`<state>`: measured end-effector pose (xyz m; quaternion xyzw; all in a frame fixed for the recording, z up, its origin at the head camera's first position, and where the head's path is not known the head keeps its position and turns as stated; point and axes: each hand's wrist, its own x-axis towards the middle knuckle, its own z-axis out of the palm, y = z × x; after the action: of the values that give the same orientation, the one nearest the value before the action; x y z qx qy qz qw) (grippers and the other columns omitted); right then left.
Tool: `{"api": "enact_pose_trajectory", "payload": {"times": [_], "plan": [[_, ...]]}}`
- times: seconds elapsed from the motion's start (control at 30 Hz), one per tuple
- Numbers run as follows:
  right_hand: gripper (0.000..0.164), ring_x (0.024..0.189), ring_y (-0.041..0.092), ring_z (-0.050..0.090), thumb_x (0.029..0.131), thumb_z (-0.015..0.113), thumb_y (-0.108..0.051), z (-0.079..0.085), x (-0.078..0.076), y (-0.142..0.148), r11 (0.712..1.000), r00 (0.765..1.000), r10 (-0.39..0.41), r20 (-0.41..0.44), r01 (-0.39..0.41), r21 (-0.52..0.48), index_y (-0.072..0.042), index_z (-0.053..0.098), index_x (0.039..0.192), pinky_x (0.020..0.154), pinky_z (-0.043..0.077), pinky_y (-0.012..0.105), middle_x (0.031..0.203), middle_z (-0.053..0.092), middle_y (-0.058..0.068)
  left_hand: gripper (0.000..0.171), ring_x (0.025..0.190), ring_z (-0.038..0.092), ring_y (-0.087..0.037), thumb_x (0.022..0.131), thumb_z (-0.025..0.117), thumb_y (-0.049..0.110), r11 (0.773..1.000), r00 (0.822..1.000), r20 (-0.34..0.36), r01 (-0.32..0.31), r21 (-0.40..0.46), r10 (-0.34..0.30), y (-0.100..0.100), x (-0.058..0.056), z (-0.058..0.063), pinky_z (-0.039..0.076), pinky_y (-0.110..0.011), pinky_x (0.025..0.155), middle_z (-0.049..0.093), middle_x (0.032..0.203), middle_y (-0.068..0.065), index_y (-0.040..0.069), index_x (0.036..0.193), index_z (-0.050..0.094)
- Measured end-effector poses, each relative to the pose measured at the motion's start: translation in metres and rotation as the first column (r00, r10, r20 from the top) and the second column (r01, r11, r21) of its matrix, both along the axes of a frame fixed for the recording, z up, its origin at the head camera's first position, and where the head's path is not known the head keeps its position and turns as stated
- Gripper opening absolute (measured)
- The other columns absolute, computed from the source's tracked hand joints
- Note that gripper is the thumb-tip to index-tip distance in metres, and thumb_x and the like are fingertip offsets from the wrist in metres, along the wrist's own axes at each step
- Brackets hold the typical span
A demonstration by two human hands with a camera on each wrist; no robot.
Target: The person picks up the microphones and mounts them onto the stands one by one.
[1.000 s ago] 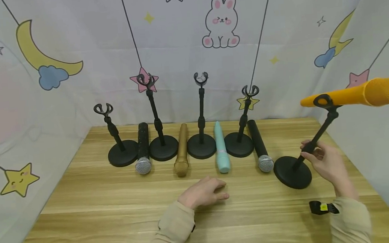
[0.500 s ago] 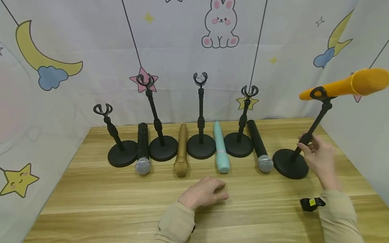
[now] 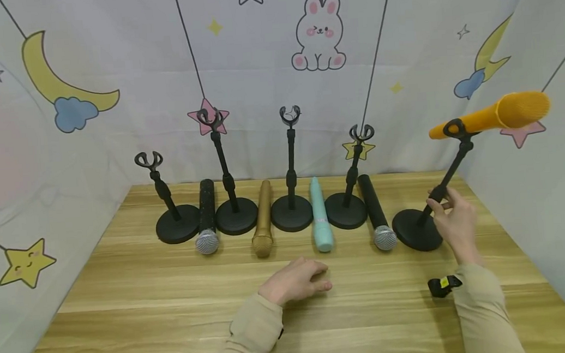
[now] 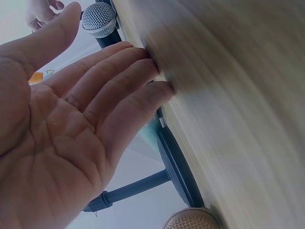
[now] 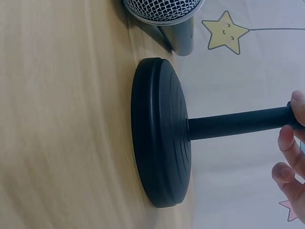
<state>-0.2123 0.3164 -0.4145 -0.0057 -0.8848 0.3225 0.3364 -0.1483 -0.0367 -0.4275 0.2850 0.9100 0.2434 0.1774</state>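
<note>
My right hand [image 3: 455, 222] grips the pole of a black microphone stand [image 3: 418, 230] at the table's right, thumb and fingers around its collar. An orange microphone [image 3: 497, 116] lies in that stand's clip, its head pointing right. In the right wrist view the round base [image 5: 162, 133] sits at the wooden surface, with the fingers [image 5: 288, 143] on the pole. My left hand [image 3: 297, 280] rests on the table at the middle front, fingers loosely extended and holding nothing. The left wrist view shows its palm [image 4: 57, 138] and spread thumb.
Behind the hands, stands [image 3: 292, 213] with vacant clips alternate with microphones lying down: a speckled black one [image 3: 207, 209], a gold one [image 3: 264, 216], a mint one [image 3: 320, 217] and a plain black one [image 3: 375, 208]. A printed curtain [image 3: 255, 63] hangs behind the table.
My right hand has moved the stand with the orange microphone back and slightly left, closer to the plain black microphone. My left hand has stayed in place.
</note>
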Motion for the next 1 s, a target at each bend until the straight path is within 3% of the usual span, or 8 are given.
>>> {"api": "enact_pose_trajectory", "payload": {"times": [0.23,0.5,0.77,0.83,0.9,1.0], "plan": [[0.022,0.063,-0.031,0.038,0.093,0.071,-0.003,0.002,-0.009,-0.001,1.0,0.998,-0.011,0.057,0.012,-0.013,0.003,0.068,0.114,0.054,0.031,0.006,0.111,0.073,0.024,0.046,0.13,0.06,-0.023,0.099,0.065,0.033,1.0,1.0,0.0,0.003,-0.004,-0.003,-0.001,-0.001,0.0,0.047,-0.035,0.109,0.065,0.137,-0.007,0.006,0.136,0.063],[0.019,0.064,-0.026,0.038,0.092,0.072,-0.005,0.003,-0.022,0.0,0.999,0.998,-0.033,0.054,0.032,0.008,0.003,0.07,0.11,0.059,0.03,0.008,0.109,0.074,0.024,0.046,0.132,0.058,-0.023,0.099,0.065,0.034,1.0,1.0,0.003,0.0,-0.011,0.0,-0.001,-0.001,0.001,0.046,-0.036,0.111,0.065,0.138,-0.006,0.007,0.136,0.063],[0.02,0.066,-0.015,0.048,0.095,0.071,-0.01,0.007,-0.03,0.0,0.998,0.992,-0.054,0.114,0.053,0.015,-0.001,0.07,0.112,0.059,0.031,0.008,0.113,0.073,0.022,0.045,0.127,0.062,-0.021,0.099,0.065,0.033,1.0,1.0,-0.011,0.016,-0.002,-0.016,-0.001,-0.001,0.0,0.049,-0.033,0.107,0.067,0.136,-0.007,0.006,0.135,0.063],[0.02,0.068,-0.005,0.06,0.095,0.07,-0.011,0.007,-0.032,0.0,0.998,0.991,-0.061,0.122,0.059,0.02,-0.001,0.07,0.113,0.059,0.031,0.006,0.114,0.072,0.021,0.045,0.126,0.062,-0.02,0.099,0.065,0.033,1.0,1.0,-0.012,0.015,-0.003,-0.015,0.0,-0.001,0.0,0.049,-0.033,0.107,0.067,0.136,-0.007,0.007,0.135,0.064],[0.02,0.073,0.015,0.072,0.095,0.07,-0.011,0.007,-0.034,0.0,0.998,0.99,-0.063,0.123,0.061,0.025,-0.001,0.07,0.112,0.058,0.031,0.006,0.114,0.072,0.022,0.045,0.126,0.062,-0.02,0.099,0.065,0.033,1.0,1.0,-0.012,0.013,-0.004,-0.013,0.0,-0.001,0.0,0.05,-0.033,0.106,0.067,0.135,-0.006,0.007,0.135,0.064],[0.02,0.089,0.039,0.075,0.096,0.068,-0.012,0.008,-0.035,-0.001,0.998,0.989,-0.06,0.135,0.058,0.014,0.0,0.07,0.113,0.059,0.03,0.004,0.115,0.072,0.022,0.044,0.126,0.063,-0.02,0.099,0.065,0.033,1.0,1.0,-0.011,0.013,-0.004,-0.013,0.0,-0.001,0.0,0.05,-0.033,0.106,0.067,0.135,-0.007,0.007,0.135,0.064]]}}
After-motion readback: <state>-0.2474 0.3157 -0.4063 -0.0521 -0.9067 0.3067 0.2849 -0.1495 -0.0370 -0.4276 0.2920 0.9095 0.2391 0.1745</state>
